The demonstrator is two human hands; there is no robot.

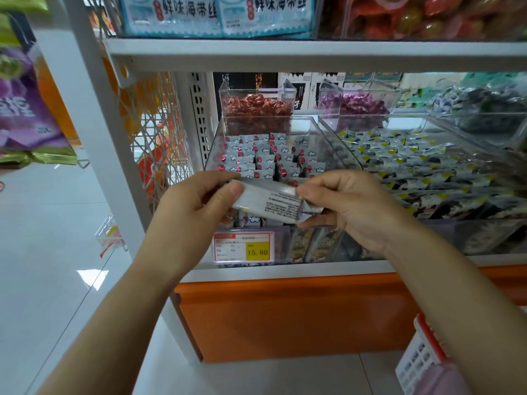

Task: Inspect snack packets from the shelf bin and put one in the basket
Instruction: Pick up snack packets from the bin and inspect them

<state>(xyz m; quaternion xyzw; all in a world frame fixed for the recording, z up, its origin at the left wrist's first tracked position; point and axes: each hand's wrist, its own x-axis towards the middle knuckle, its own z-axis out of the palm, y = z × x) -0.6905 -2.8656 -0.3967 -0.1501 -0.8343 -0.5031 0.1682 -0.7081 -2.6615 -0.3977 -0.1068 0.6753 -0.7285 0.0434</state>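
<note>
The left hand (196, 208) and right hand (352, 208) pinch 1 snack packet (268, 202) by its ends, just before the shelf bin (333, 146). It looks light, crinkly and slippery; the crimped ends likely grip best.

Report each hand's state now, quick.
Left hand: closed on the left end of the snack packet, thumb on top.
Right hand: closed on the packet's right end, pinching it.

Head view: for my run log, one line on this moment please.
step: inspect | left hand: grips packet | right hand: grips packet | basket: lower right
</note>
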